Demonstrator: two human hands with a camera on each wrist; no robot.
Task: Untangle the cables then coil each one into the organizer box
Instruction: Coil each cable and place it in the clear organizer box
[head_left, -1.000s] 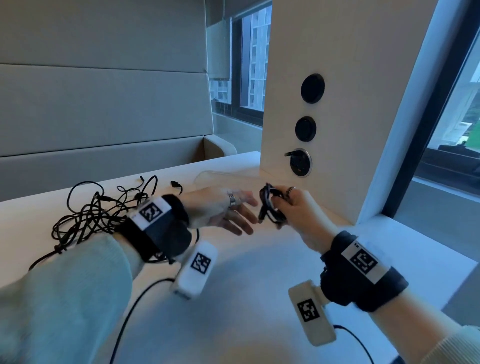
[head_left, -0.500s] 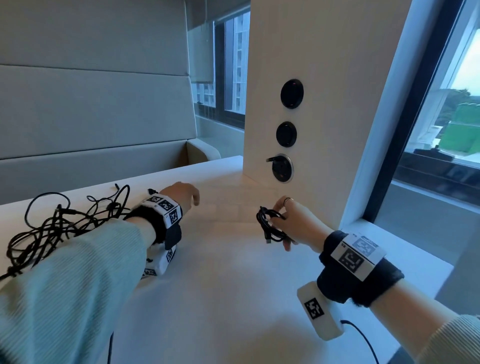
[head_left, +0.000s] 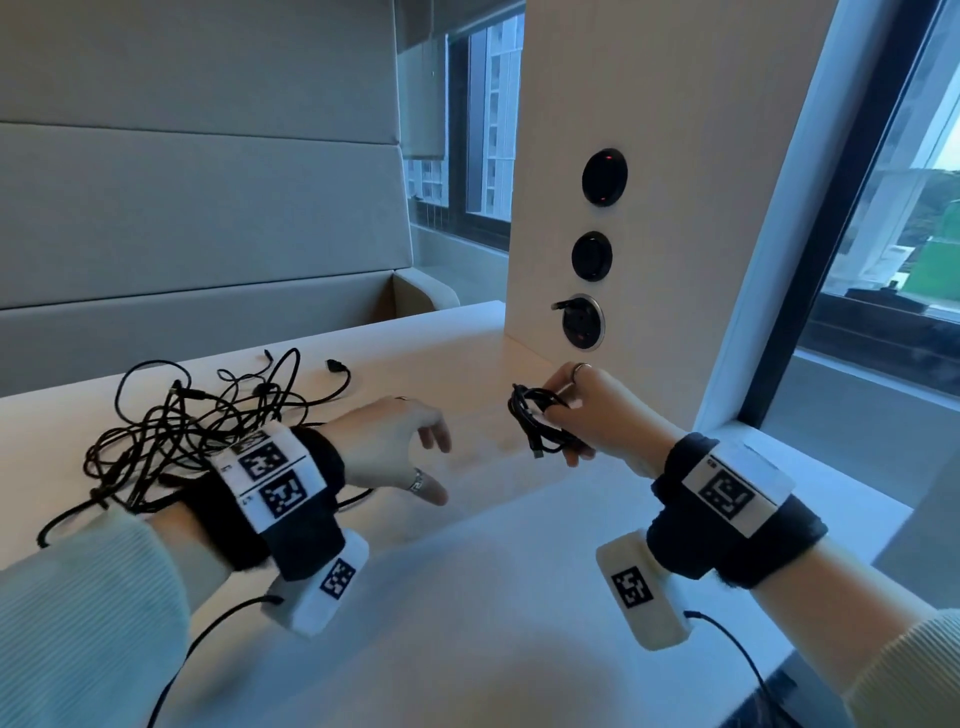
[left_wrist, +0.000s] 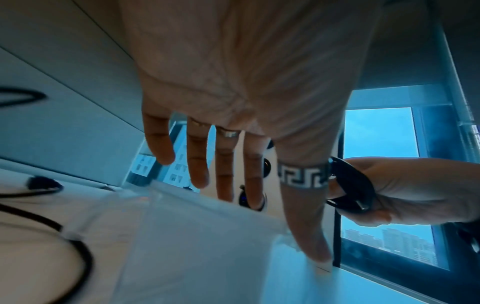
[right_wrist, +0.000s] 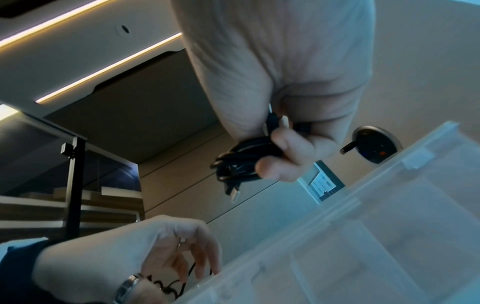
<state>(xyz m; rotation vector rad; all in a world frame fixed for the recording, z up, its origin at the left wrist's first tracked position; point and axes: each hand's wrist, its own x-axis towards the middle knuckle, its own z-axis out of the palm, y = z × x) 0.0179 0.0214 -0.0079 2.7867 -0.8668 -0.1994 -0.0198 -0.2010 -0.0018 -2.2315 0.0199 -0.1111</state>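
Cables fall into two lots. A small black coil sits in the right hand, fingers and thumb curled round it, one plug end hanging below; the right wrist view shows the same coil gripped above the box. The box is clear plastic with dividers inside, and lies on the table between the two hands, faint in the head view. The left hand hovers just over the near left part of the box, fingers spread and relaxed, holding nothing; whether the thumb tip touches the box, the left wrist view does not settle. The hands are apart. Behind the left wrist, a loose black tangle lies on the table. On the panel past the right hand sit three round sockets.
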